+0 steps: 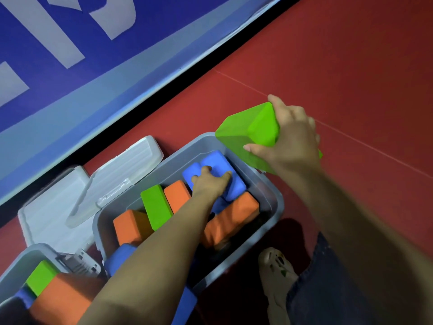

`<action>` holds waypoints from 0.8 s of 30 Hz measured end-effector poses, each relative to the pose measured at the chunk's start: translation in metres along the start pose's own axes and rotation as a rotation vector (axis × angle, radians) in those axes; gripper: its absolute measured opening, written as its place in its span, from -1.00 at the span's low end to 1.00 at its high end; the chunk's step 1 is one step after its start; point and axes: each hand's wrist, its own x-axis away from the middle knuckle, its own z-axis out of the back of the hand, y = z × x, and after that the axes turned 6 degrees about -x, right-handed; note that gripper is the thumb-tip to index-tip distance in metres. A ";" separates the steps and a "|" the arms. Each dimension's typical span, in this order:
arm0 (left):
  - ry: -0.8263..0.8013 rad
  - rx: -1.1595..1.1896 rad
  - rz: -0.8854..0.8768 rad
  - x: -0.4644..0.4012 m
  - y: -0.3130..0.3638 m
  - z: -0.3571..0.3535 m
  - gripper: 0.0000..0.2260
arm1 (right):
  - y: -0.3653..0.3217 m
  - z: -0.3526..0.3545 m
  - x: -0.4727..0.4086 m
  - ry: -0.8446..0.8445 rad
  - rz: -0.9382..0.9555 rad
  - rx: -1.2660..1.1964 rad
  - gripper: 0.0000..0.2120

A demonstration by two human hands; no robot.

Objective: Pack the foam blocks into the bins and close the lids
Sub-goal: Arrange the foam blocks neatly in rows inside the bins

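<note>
left hand (210, 181) reaching deep into grey bin (277, 202) on red floor (328, 55), fingers curled over blue block (215, 160) beside orange (177, 195) and green (155, 207) ones; right hand (290, 146) gripping big green block (248, 134) tilted over far rim, lid (121, 177) open behind.

Left hand (212, 184) reaches down, fingers curled; right hand (290, 141) grips, arm extended.
</note>
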 end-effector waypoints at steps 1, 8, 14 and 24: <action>-0.054 -0.087 -0.033 -0.004 -0.005 -0.001 -0.37 | 0.000 0.000 0.000 -0.006 -0.001 0.008 -0.08; -0.258 -0.732 -0.391 -0.016 -0.045 -0.003 -0.45 | -0.002 -0.005 -0.002 -0.034 -0.008 0.003 -0.07; -0.262 -0.970 -0.591 -0.014 -0.059 -0.012 -0.44 | -0.013 -0.007 0.000 -0.044 0.008 -0.038 -0.06; -0.028 -1.049 -0.669 -0.041 -0.054 -0.014 -0.39 | -0.011 -0.015 -0.002 -0.028 0.007 0.003 -0.05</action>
